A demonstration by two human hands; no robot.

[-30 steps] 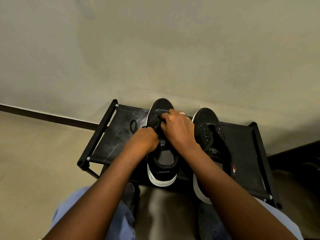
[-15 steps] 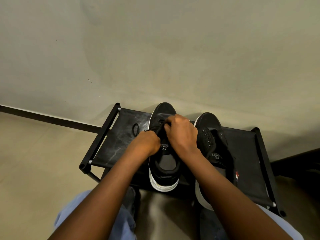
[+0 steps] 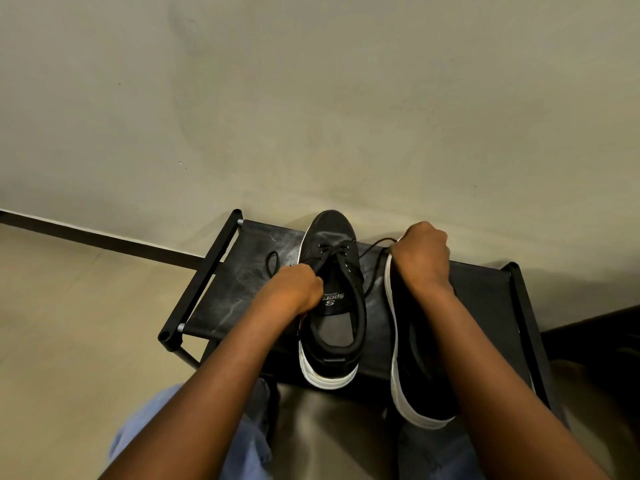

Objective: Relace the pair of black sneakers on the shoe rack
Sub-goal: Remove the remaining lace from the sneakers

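The grip of the left hand clenches the lace beside the first sneaker on the shoe rack. The right hand grasps the lace's other end above the second sneaker.

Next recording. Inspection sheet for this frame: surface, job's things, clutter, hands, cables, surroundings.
Surface: black fabric shoe rack shelf on a black tube frame, scuffed pale.
Job's things: black white-soled sneaker mid-shelf, black lace through its front eyelets only, some slack looped on the shelf; second black sneaker beside it, partly under the right forearm.
Clutter: nothing seen.
Hands: left hand grips one lace end; right hand grips the other, held out sideways.
Cables: nothing seen.
Surroundings: beige wall, beige floor, dark skirting strip.
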